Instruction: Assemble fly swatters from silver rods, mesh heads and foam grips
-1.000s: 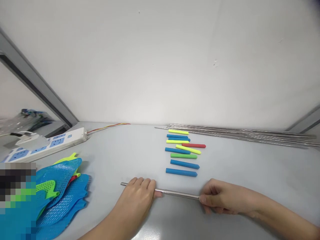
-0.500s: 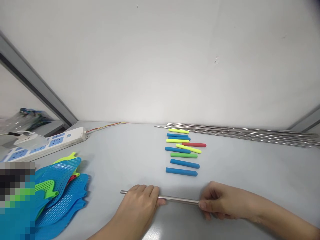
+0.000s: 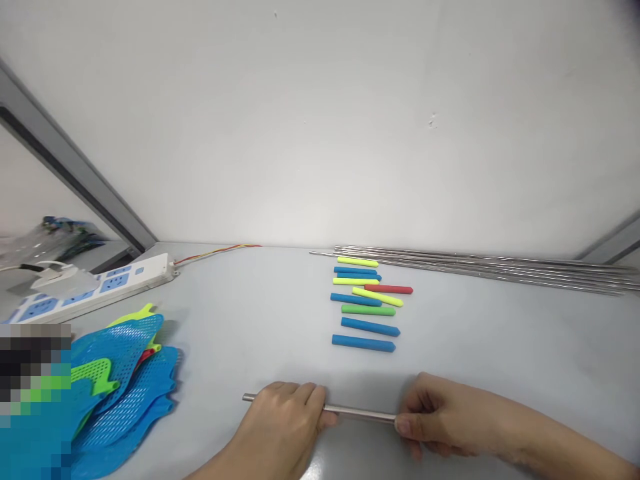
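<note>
A thin metal rod [image 3: 359, 414] lies crosswise between my two hands near the front of the table. My left hand [image 3: 287, 420] is wrapped over it from above, and a short end of the rod sticks out to the left. At the rod's right end, my right hand [image 3: 425, 417] pinches it between thumb and fingers, which hide that tip. Beyond the hands lie several coloured plastic sleeves with pointed ends, among them a blue sleeve [image 3: 363, 343], a green sleeve [image 3: 369, 311] and a red sleeve [image 3: 389, 289].
Several long thin metal rods [image 3: 480, 261] lie along the wall at the back right. On the left are a pile of perforated plastic fly swatter heads [image 3: 145, 400] and a white power strip [image 3: 155, 268] with a plug. A red-yellow wire [image 3: 215, 251] runs along the back.
Both hands have moved slightly nearer to me with the rod held between them. The sleeves and the long rods stay in place.
</note>
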{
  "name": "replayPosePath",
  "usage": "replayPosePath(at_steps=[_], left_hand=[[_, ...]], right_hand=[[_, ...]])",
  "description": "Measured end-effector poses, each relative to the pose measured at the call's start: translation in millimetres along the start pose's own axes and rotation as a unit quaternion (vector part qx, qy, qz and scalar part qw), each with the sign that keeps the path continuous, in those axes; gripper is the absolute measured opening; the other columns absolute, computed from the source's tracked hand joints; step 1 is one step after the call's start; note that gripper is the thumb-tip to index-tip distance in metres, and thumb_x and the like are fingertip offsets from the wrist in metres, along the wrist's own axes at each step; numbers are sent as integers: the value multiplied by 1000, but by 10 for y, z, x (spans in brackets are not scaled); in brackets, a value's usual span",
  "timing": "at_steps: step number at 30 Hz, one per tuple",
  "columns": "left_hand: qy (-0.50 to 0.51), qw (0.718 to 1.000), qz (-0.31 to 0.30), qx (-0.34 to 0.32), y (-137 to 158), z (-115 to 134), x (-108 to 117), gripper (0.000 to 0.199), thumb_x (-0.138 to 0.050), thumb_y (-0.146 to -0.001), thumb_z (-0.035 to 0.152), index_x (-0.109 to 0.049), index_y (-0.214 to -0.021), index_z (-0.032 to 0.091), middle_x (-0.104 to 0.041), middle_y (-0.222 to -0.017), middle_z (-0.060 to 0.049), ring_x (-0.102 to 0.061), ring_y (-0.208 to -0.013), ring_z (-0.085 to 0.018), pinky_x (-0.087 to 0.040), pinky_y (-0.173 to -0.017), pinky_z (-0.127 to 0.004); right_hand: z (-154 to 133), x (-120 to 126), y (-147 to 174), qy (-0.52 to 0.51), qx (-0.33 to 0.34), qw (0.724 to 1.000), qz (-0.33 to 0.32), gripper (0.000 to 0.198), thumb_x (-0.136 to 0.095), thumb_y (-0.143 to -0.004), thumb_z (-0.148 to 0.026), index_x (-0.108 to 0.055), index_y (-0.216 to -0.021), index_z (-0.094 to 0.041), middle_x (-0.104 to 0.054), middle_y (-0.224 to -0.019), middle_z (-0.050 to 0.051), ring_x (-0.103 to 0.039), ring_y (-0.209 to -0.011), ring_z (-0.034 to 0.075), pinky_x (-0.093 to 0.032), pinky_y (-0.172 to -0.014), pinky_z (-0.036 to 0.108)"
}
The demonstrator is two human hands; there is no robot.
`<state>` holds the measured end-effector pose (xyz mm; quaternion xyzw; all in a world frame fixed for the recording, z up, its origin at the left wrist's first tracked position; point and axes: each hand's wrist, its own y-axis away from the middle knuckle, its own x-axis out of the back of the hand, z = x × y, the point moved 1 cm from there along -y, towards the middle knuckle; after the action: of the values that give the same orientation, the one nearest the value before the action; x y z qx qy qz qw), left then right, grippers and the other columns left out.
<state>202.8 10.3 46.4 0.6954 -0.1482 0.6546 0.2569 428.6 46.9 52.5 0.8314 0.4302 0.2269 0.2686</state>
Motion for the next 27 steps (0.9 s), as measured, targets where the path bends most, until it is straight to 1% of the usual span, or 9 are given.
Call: replayPosePath(at_steps=[4,9,13,17,19,21,24,27], left_hand=[[21,1000,7,-10,20,6,-12,22,-33,-86,15,-51,-74,19,-62,-68,-1,-59,-55,-22,-40,-49,-31],[47,999,14,-18,27,2,-49,25,-29,-87,18,-50,-73,20,-62,-66,-1,-58,-54,-22,-39,-48,-32],[67,998,21,-4,27,18,-87,28,-27,-87,19,-50,-71,19,-62,-65,-2,-58,-53,-22,-37,-46,-30],[100,995,18,13,9,19,-73,32,-25,-89,26,-50,-71,20,-61,-62,-1,-57,-50,-20,-34,-43,-28],[113,993,7,15,-5,3,-23,33,-24,-90,28,-51,-73,20,-61,-66,-2,-57,-54,-20,-36,-45,-28],[115,993,0,27,-18,-26,39,33,-23,-91,28,-52,-76,19,-61,-72,-3,-58,-61,-20,-38,-51,-29],[130,990,9,45,-30,-84,108,34,-24,-92,33,-51,-76,20,-59,-74,-2,-56,-68,-20,-40,-61,-32],[141,988,27,53,-41,-142,122,31,-27,-92,35,-48,-75,20,-57,-75,0,-54,-70,-19,-39,-63,-32]], right_hand=[[2,-36,2,1,-6,1000,1,32,-50,-80,-37,-64,-66,-13,-35,-41,-6,-28,-37,5,-19,-34,16],[6,-53,0,-2,-7,1000,-3,30,-49,-81,-35,-64,-66,-13,-34,-40,-7,-27,-35,4,-19,-33,16],[-3,7,0,10,7,1000,-17,32,-50,-81,-37,-66,-67,-13,-34,-41,-6,-27,-37,4,-20,-34,16],[-33,96,4,45,13,999,-25,35,-49,-82,-41,-69,-74,-13,-38,-46,-5,-32,-41,5,-23,-37,15],[-52,126,4,46,15,998,-27,36,-48,-82,-42,-69,-76,-13,-38,-48,-5,-33,-44,5,-24,-38,15],[-69,144,3,33,12,999,-28,37,-48,-82,-44,-69,-77,-13,-38,-50,-4,-33,-46,5,-23,-38,15],[-87,169,6,13,0,1000,-24,40,-48,-82,-47,-68,-78,-13,-37,-52,-4,-32,-46,5,-21,-38,15],[-96,209,13,18,-14,1000,-10,42,-47,-81,-50,-68,-79,-13,-36,-52,-4,-30,-45,5,-21,-39,16]])
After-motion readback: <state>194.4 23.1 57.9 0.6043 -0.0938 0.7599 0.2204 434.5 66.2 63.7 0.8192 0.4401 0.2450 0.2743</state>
